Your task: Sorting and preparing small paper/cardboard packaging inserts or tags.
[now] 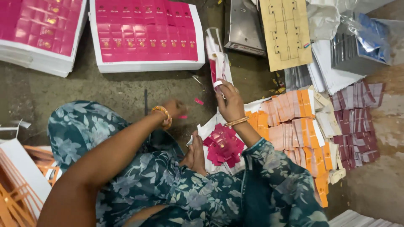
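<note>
L to R: left hand (173, 108) out over bare floor (50, 90), blurred, fingers curled, can't tell if holding anything; small pink scrap (199, 101) just beside. Right hand (229, 103) closed round upright strip of pink-and-white cards (217, 63), long axis running away toward the pink sheets (145, 35). Pink card pile (224, 145) below, nearer right hand. Orange card stacks (294, 126) further right.
</note>
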